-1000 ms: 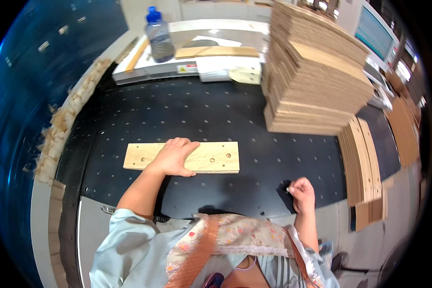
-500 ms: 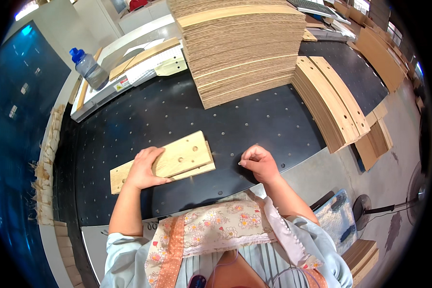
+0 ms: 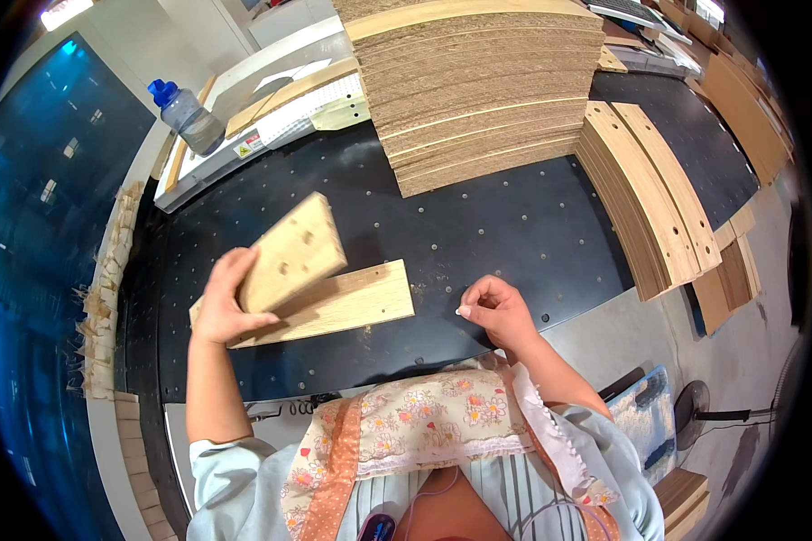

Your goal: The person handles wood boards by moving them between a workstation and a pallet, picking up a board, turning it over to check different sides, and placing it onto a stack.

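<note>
My left hand (image 3: 220, 298) grips a short light-wood board (image 3: 293, 252) with round holes, thumb on the near side and fingers over the far edge. That board is raised and tilted above a second light-wood board (image 3: 361, 298), which lies flat on the black table with a few small holes showing. To the right of both, my right hand (image 3: 496, 311) hovers over the table near its front edge, fingers curled in and thumb pressed against them. A pale speck shows at the thumb tip; whether it is a nail or a small held piece is unclear.
A tall stack of wood panels (image 3: 487, 99) stands at the back of the black studded table (image 3: 478, 216). Drilled boards (image 3: 650, 207) are stacked on the right. A blue-capped bottle (image 3: 188, 117) sits at the back left. On the floor at right is a fan (image 3: 692, 410).
My left hand has lifted the upper board off the lower one and tipped it up toward the left. The lower board is now uncovered. My right hand stays curled in nearly the same place.
</note>
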Motion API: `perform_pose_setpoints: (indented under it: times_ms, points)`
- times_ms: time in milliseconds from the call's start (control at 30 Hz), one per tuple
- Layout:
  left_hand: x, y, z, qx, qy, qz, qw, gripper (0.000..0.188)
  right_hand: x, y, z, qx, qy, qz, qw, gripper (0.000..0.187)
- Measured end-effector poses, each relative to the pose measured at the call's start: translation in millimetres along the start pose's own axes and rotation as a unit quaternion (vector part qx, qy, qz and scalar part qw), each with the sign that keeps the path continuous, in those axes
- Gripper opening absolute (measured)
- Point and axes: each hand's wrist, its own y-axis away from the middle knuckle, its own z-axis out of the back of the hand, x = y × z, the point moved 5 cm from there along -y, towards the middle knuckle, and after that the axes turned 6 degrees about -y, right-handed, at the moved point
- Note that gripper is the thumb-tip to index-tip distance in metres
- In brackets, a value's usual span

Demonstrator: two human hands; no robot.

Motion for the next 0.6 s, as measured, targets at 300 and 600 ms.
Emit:
perform_pose_setpoints:
  times_ms: [300, 600]
  points:
    - [-44, -5, -49, 0.096, 0.114, -0.082, 0.985, 0.093, 59, -26, -71, 0.156, -0.051, 0.097, 0.982, 0.011]
    - [-63, -14, -42, 0.072, 0.08, -0.149, 0.983, 0.093, 87, -30, -85, 0.24, -0.065, 0.093, 0.964, 0.015]
